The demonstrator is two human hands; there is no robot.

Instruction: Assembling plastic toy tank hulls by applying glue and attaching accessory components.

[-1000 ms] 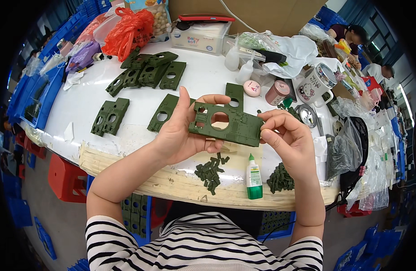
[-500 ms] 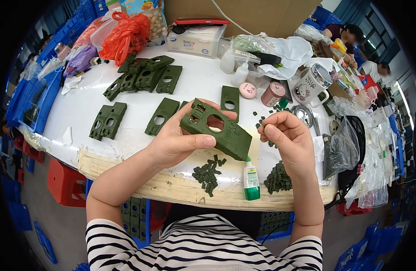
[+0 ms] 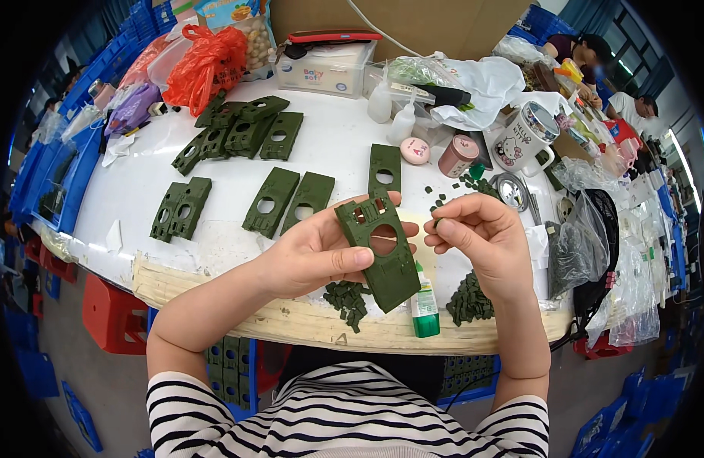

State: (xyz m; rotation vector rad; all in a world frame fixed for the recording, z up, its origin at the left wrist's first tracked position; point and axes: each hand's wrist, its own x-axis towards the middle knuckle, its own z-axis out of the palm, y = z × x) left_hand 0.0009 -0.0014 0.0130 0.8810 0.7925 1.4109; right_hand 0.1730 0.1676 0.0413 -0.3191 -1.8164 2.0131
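So the left hand [image 3: 310,256] has the dark green plate [image 3: 395,278], the one with the big round hole, with its fingers clamped on it: thumb lying across the near face beside the hole, the other fingers tucked behind, a few tips poking out past the far edge. The plate's up above the table [image 3: 192,256], tilted, with its solid end pointing down toward the person and partly in front of the green-and-white bottle [image 3: 426,317]. Right hand [image 3: 486,240] is just beside the plate, not touching it, thumb and index finger pinched together on a small green bit [image 3: 437,224], mostly hidden by the fingertips so I can't make out its shape. Below the hands there's a left pile of little green pieces [image 3: 347,304] and a right pile of them [image 3: 472,298], one on each side of the bottle. Two similar plates lie side by side past the left hand, closest one here [image 3: 309,200].
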